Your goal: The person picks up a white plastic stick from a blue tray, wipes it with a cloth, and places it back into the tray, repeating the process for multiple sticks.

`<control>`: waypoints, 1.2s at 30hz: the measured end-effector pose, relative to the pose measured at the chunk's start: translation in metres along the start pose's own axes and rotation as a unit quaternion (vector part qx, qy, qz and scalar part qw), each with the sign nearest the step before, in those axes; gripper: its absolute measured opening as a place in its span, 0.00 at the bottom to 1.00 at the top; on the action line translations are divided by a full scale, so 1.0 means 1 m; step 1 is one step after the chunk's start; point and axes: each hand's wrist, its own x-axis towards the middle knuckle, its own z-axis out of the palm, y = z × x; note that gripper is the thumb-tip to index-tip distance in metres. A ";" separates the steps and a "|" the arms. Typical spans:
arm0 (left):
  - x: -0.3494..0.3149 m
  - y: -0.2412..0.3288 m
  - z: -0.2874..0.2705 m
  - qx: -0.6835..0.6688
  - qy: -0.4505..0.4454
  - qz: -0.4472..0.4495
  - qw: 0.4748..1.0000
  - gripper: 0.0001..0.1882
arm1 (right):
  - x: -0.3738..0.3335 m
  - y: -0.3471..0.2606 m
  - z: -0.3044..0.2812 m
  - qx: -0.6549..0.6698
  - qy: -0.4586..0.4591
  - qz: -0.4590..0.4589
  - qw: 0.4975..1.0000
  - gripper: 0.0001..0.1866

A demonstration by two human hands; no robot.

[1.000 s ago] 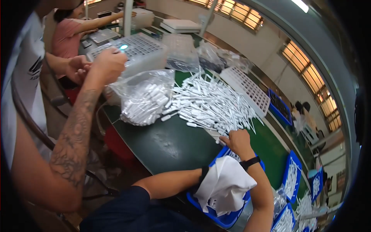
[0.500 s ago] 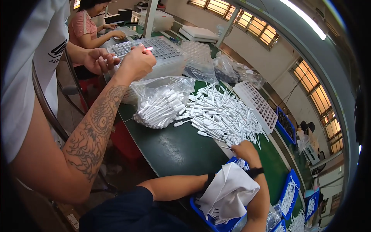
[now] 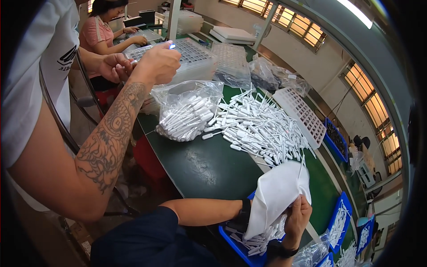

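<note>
A white cloth (image 3: 278, 187) is draped and raised over a blue tray (image 3: 235, 249) of white plastic droppers (image 3: 251, 242). My right hand (image 3: 299, 214) is closed on the cloth's right edge, with a dark band on the wrist. A thin white dropper stem (image 3: 302, 165) sticks up at the cloth's upper right; which hand holds it, if either, I cannot tell. My left forearm (image 3: 202, 211) reaches in from the left, and its hand is hidden behind the cloth. Just beyond lies a large loose heap of similar droppers (image 3: 262, 124) on the green table.
A clear bag of droppers (image 3: 189, 115) stands left of the heap. A white perforated tray (image 3: 302, 116) lies beyond. Blue bins (image 3: 340, 220) sit at the right. A tattooed co-worker's hand (image 3: 160, 64) works near stacked clear trays (image 3: 193, 55); another person (image 3: 100, 35) sits farther back.
My right hand has drawn back from the heap's near edge and taken hold of the cloth. The cloth has risen and spread upward, uncovering more droppers in the tray.
</note>
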 end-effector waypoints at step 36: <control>0.006 0.004 -0.006 -0.133 -0.013 -0.082 0.988 0.25 | -0.045 0.029 -0.037 -0.202 -0.071 -0.016 0.977 0.12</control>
